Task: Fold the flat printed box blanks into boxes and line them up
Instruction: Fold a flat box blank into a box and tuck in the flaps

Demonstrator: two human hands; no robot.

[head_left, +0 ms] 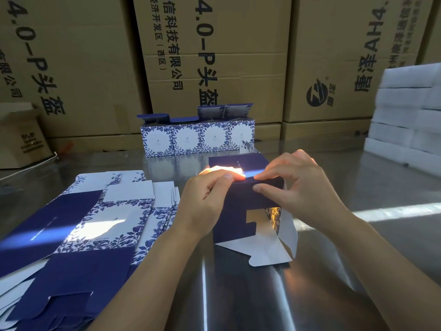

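Glossy steel table (238,295); both hands (205,199) (300,185) pinching half-folded navy card box (241,206).

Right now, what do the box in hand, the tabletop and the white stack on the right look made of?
Box: thin printed card, matte navy outside, plain white inside; it creases sharply at the flaps. Tabletop: probably stainless steel, brushed; it mirrors the sunlight and the row of boxes. White stack: likely foam blocks, soft-edged and matte, though blurred.
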